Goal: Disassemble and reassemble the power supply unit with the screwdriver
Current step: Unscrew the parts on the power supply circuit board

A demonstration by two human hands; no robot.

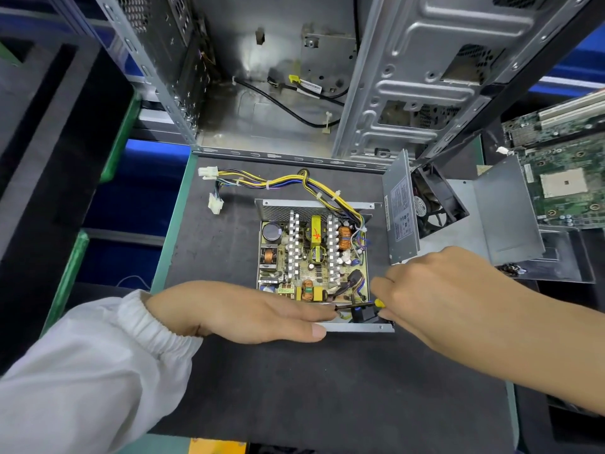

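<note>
The power supply unit [314, 257] lies open on the black mat, its circuit board, heat sinks and coils exposed. Its yellow and black cable bundle [288, 181] runs off to the back left, ending in white connectors. My left hand [242, 311] lies flat with straight fingers against the unit's near metal wall. My right hand [435, 290] grips a screwdriver with a yellow and black handle [376, 303] at the unit's near right corner; its shaft points left, low over the wall. The removed cover with its fan [429, 211] stands to the right.
An empty computer case [294, 77] stands open behind the mat. A green motherboard [563, 172] lies at the far right. Black foam trays [49, 142] sit at the left. The black mat [327, 388] has bare room near me.
</note>
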